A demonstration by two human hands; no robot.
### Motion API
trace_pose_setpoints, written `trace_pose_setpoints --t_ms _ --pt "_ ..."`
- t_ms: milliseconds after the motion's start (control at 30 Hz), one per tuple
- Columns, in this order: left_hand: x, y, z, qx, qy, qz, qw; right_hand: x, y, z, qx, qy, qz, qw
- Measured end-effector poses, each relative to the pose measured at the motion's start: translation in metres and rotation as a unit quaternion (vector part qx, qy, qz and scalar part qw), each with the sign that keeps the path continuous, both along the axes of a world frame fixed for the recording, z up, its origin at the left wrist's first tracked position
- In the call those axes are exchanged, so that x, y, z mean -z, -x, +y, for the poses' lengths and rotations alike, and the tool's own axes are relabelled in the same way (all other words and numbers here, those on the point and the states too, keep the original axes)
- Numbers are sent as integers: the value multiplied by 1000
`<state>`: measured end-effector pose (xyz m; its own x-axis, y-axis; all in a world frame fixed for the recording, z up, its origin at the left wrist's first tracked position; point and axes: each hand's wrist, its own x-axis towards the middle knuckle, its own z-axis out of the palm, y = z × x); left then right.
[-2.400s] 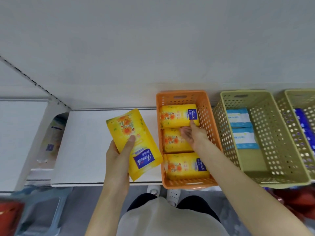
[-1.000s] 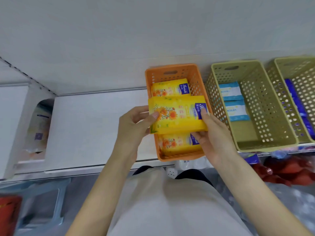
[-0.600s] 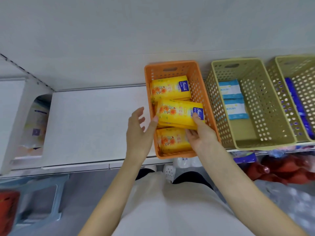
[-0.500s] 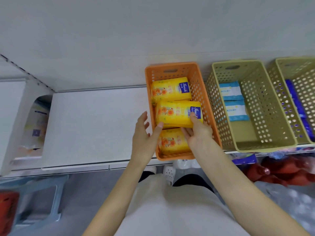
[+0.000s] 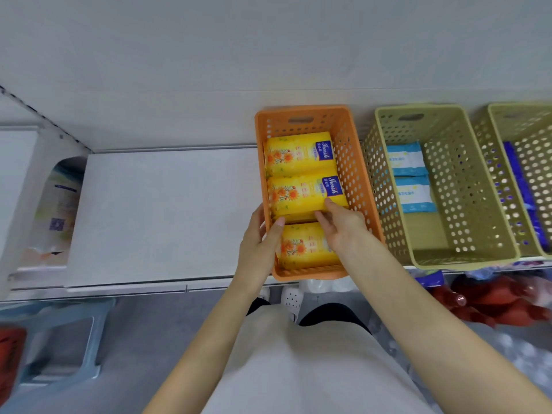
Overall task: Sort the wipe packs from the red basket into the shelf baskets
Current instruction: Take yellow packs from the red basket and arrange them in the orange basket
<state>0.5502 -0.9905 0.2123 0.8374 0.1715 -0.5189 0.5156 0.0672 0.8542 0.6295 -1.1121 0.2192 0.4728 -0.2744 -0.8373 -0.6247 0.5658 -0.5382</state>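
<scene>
An orange basket [image 5: 352,162] stands on the white shelf [image 5: 164,216] and holds three yellow wipe packs in a row. The middle yellow wipe pack [image 5: 301,194] lies slightly raised on another pack beneath it. My right hand [image 5: 343,227] pinches its near edge, thumb on top and fingers at the edge. My left hand [image 5: 257,243] has straight fingers along the outside of the basket's left wall, and its thumb touches the pack's near left corner. The back pack [image 5: 295,158] and front pack [image 5: 307,248] lie flat. A red basket's edge [image 5: 10,357] shows at bottom left.
Right of the orange basket stands a green basket [image 5: 475,204] with two blue-and-white packs [image 5: 409,177]. A second green basket [image 5: 504,121] at the far right holds dark blue packs. A blue stool [image 5: 59,339] stands on the floor at left. Red items [image 5: 493,300] lie under the shelf at right.
The yellow pack went from my left hand to both hands and down into the middle of the orange basket. My left hand let go and now lies at the basket's left wall.
</scene>
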Motion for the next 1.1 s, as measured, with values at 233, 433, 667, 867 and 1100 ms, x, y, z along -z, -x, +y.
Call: trace_pose_setpoints --t_ms 233,433,667,867,1100 --pt "4 0 1 -6 1 -3 1000 -4 10 -9 -101 -64 30 992" --pt "2 0 1 1 4 -6 1000 -11 19 -26 -421 296 -192 836" --pt "2 0 3 3 14 -12 1000 4 24 -38 -718 444 -225 487" --pt "2 0 3 2 18 -12 1000 -10 39 -42 -695 440 -138 552" --pt "2 0 4 4 18 -13 1000 -18 39 -37 -727 410 -53 548"
